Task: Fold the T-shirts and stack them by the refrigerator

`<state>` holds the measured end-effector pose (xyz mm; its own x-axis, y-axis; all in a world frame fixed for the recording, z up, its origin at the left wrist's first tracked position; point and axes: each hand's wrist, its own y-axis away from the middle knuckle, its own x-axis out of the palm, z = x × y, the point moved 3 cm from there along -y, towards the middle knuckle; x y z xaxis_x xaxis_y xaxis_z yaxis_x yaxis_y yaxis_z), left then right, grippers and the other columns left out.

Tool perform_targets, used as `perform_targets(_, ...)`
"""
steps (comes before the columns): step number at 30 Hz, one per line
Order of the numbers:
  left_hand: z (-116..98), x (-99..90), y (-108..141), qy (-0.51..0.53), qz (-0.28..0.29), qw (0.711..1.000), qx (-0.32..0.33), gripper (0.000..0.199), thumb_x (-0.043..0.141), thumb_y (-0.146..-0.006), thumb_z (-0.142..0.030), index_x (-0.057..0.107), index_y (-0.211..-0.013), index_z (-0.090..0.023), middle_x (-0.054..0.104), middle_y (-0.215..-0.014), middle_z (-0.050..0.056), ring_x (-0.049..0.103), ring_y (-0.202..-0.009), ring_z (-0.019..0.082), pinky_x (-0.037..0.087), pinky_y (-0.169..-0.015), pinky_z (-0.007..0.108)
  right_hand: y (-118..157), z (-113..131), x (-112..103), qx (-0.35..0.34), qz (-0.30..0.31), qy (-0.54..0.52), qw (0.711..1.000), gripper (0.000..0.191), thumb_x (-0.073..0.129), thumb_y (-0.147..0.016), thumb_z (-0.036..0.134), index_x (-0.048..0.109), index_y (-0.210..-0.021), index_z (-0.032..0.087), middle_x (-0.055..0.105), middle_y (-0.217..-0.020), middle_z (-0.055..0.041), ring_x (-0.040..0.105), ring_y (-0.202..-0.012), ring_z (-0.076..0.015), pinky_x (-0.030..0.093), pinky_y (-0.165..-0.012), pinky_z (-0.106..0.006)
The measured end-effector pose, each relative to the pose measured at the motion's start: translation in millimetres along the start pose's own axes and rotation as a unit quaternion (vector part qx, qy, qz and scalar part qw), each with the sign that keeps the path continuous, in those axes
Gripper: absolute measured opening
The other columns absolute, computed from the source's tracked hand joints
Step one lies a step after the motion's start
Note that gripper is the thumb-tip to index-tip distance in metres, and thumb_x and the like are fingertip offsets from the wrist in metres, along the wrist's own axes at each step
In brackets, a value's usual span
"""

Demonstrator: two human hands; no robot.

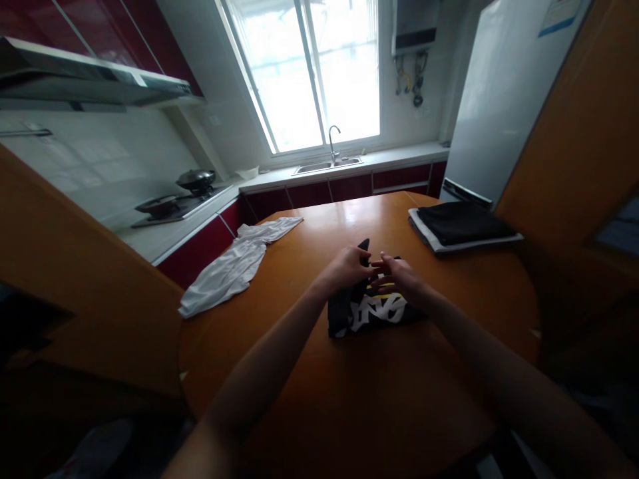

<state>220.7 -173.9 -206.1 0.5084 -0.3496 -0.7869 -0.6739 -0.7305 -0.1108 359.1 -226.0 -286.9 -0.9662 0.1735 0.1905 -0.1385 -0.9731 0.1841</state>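
A folded black garment point(379, 311) with large white lettering and a yellow stripe lies on the wooden table in front of me. My left hand point(347, 269) is closed on a raised black edge of it, which sticks up above the fingers. Close beside, my right hand point(402, 278) hovers over or rests on the garment's far side, its fingers apart and pointing toward the left hand. Whether those fingers touch the cloth I cannot tell. Both hands cover part of the garment's upper edge.
A white garment point(232, 266) is spread along the round table's point(299, 359) left edge. At the right lies a stack of folded clothes point(464, 226), black on top of white and grey. Beyond are a stove with pans point(196, 178), a sink point(327, 166) and a fridge point(504, 100).
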Motion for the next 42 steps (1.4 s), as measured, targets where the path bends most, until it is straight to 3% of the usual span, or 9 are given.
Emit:
perform_targets(3, 7.7, 46.3, -12.4, 0.058, 0.036, 0.997, 0.043, 0.029, 0.070, -0.077, -0.018, 0.078, -0.104, -0.011, 0.077, -0.089, 0.009, 0.068, -0.072, 0.019, 0.053, -0.067, 0.027, -9.7, -7.8, -15.4, 0.039, -0.040, 0.036, 0.998, 0.043, 0.051, -0.097, 0.056, 0.066, -0.095, 0.015, 0.071, -0.077, -0.0070, 0.063, -0.055, -0.0144, 0.052, -0.048, -0.024)
perform_targets(7, 29.6, 79.5, -14.6, 0.244, 0.051, 0.968, 0.006, 0.059, 0.066, -0.079, -0.016, 0.059, -0.138, -0.015, 0.071, -0.119, 0.014, 0.069, -0.071, 0.016, 0.057, -0.063, 0.026, -21.3, -19.6, -29.6, 0.047, -0.055, 0.097, 0.993, 0.047, 0.060, -0.091, 0.060, 0.066, -0.079, 0.015, 0.058, -0.053, -0.0001, 0.050, -0.043, -0.0104, 0.039, -0.040, -0.019)
perform_targets(11, 54.4, 66.3, -6.8, 0.353, 0.002, 0.934, -0.044, 0.058, 0.057, -0.083, -0.012, 0.055, -0.141, -0.012, 0.059, -0.139, 0.020, 0.073, -0.081, 0.018, 0.061, -0.073, 0.035, -20.4, -20.8, -28.9, 0.015, -0.031, 0.125, 0.992, 0.034, 0.074, -0.083, 0.047, 0.071, -0.080, 0.013, 0.062, -0.057, 0.0000, 0.051, -0.046, -0.0095, 0.035, -0.041, -0.018)
perform_targets(14, 72.4, 42.4, 4.0, 0.274, -0.087, 0.958, -0.015, 0.040, 0.052, -0.085, -0.012, 0.068, -0.121, -0.010, 0.071, -0.119, 0.015, 0.072, -0.093, 0.023, 0.060, -0.084, 0.038, -16.0, -15.2, -23.6, -0.005, -0.043, 0.121, 0.992, 0.012, 0.077, -0.076, 0.023, 0.073, -0.082, 0.014, 0.071, -0.070, -0.0019, 0.059, -0.056, -0.0120, 0.042, -0.047, -0.019)
perform_targets(18, 88.6, 27.1, 19.1, 0.121, -0.176, 0.974, 0.076, 0.029, 0.053, -0.090, -0.019, 0.075, -0.109, -0.016, 0.072, -0.121, 0.010, 0.065, -0.116, 0.024, 0.049, -0.106, 0.041, -13.8, -5.2, -23.0, -0.024, -0.075, 0.075, 0.994, 0.014, 0.071, -0.073, 0.014, 0.074, -0.088, 0.014, 0.075, -0.081, -0.0046, 0.065, -0.064, -0.0146, 0.048, -0.053, -0.021)
perform_targets(26, 92.7, 51.0, 26.2, 0.021, -0.091, 0.990, 0.106, 0.036, 0.056, -0.093, -0.030, 0.071, -0.124, -0.018, 0.057, -0.146, 0.010, 0.046, -0.141, 0.028, 0.034, -0.120, 0.048, -9.1, 9.1, -51.9, -0.008, -0.078, 0.091, 0.993, 0.018, 0.073, -0.073, 0.018, 0.074, -0.090, 0.014, 0.074, -0.077, -0.0054, 0.062, -0.056, -0.0131, 0.043, -0.042, -0.019)
perform_targets(29, 88.7, 57.3, 28.5, -0.019, -0.067, 0.991, 0.116, 0.039, 0.057, -0.093, -0.032, 0.068, -0.129, -0.020, 0.053, -0.150, 0.009, 0.040, -0.145, 0.030, 0.027, -0.122, 0.054, -7.9, 12.5, -60.7, -0.001, -0.086, 0.116, 0.990, 0.020, 0.073, -0.072, 0.017, 0.074, -0.092, 0.015, 0.075, -0.081, -0.0063, 0.065, -0.060, -0.0142, 0.047, -0.045, -0.019)
perform_targets(37, 93.5, 67.4, 28.1, -0.045, -0.040, 0.991, 0.116, 0.043, 0.055, -0.095, -0.036, 0.064, -0.134, -0.020, 0.052, -0.151, 0.010, 0.036, -0.148, 0.029, 0.021, -0.123, 0.056, -12.5, 9.3, -70.6, 0.043, -0.060, 0.122, 0.990, 0.053, 0.075, -0.069, 0.012, 0.069, -0.121, 0.021, 0.078, -0.091, -0.0042, 0.068, -0.064, -0.0139, 0.051, -0.051, -0.019)
perform_targets(42, 95.7, 69.6, 26.5, -0.045, -0.027, 0.993, 0.110, 0.045, 0.054, -0.096, -0.039, 0.063, -0.135, -0.019, 0.051, -0.151, 0.012, 0.036, -0.147, 0.029, 0.019, -0.123, 0.056, -23.5, 1.9, -77.0, 0.042, -0.085, 0.120, 0.988, 0.035, 0.077, -0.074, 0.013, 0.070, -0.109, 0.016, 0.077, -0.090, -0.0061, 0.067, -0.062, -0.0130, 0.049, -0.047, -0.018)
